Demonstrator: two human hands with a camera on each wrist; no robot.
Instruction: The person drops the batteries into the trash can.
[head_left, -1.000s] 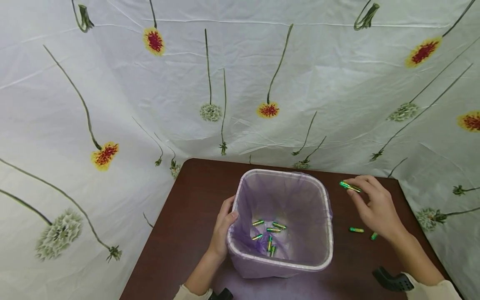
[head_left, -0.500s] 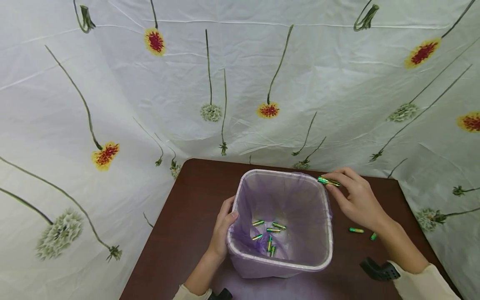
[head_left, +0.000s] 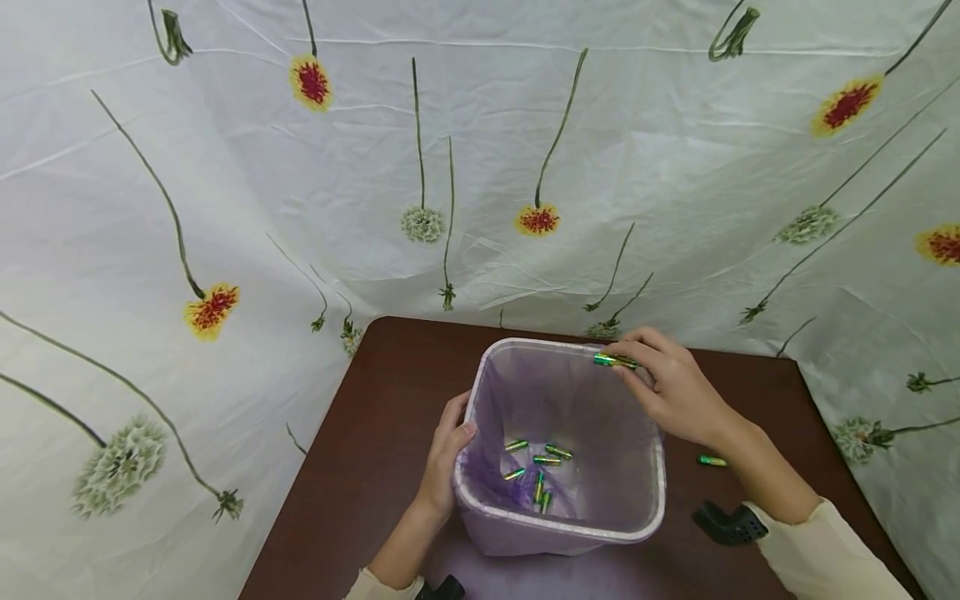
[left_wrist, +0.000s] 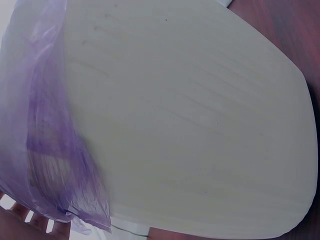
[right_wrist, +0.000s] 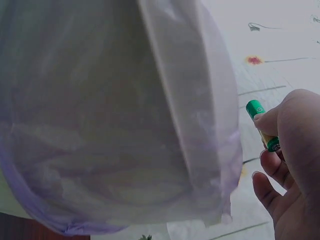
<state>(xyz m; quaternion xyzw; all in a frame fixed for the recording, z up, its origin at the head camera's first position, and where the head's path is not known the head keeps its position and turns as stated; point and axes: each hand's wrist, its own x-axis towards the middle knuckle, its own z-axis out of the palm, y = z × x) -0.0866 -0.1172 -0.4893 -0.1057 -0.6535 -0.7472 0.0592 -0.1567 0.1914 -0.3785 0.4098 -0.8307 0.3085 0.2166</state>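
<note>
My left hand [head_left: 444, 458] grips the left rim of a square waste bin [head_left: 517, 537], thumb inside and fingers outside. A thin purple bag [left_wrist: 47, 125] lines the bin and folds over its rim; the pale outer wall fills most of the left wrist view. Between thumb and fingers, my right hand [head_left: 671, 385] pinches a green and gold battery [head_left: 606, 359] at the bin's back right rim. Its green end [right_wrist: 255, 106] sticks out past the thumb in the right wrist view. Several similar batteries [head_left: 547, 460] lie scattered on the bin's bottom.
Another battery [head_left: 711, 460] lies on the dark brown table [head_left: 390, 392], right of the bin and close to my right forearm. A flower-printed white cloth [head_left: 480, 167] hangs behind the table and along its sides. Both wrists wear black devices [head_left: 727, 523].
My right hand has carried the battery leftward from over the table to the bin's rim. The second battery on the table is now hidden by my forearm. My left hand has stayed put.
</note>
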